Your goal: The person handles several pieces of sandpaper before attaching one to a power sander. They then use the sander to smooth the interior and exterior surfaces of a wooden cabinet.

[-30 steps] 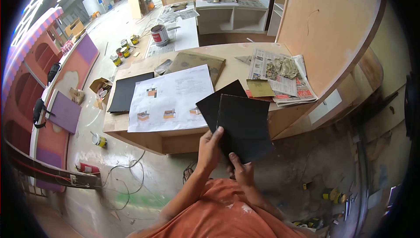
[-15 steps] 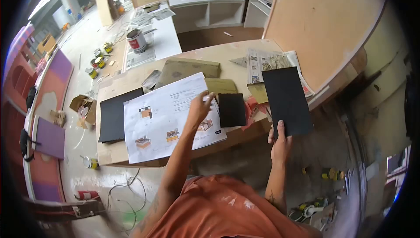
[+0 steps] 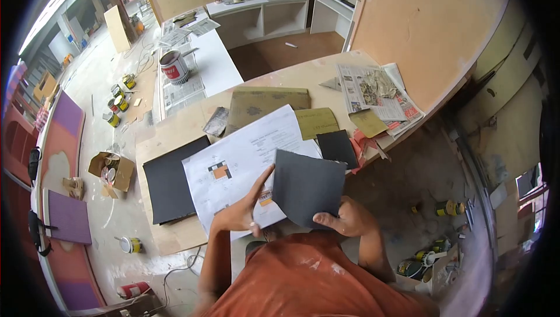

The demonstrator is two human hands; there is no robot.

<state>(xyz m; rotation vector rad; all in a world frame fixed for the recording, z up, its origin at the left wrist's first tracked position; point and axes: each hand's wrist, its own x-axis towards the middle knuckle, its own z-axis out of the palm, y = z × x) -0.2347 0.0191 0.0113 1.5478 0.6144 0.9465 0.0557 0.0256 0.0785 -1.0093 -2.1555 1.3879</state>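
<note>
Box (image 3: 124, 171): round items (image 3: 111, 174) inside | black sheet (image 3: 309, 186): lower corner pinched by right hand (image 3: 353, 218) | left hand (image 3: 236, 215): open, at opposite edge

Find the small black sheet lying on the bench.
In the head view, right of centre, the small black sheet lies near the front edge of the bench, between the printed page and the torn red paper, beside the yellowish sheet.

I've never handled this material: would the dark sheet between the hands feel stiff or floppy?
The dark sheet is probably springy, not floppy: its lower part curves, yet its upper part doesn't droop. It's likely light, too, since its edge looks thin above the right hand's grip.
</note>
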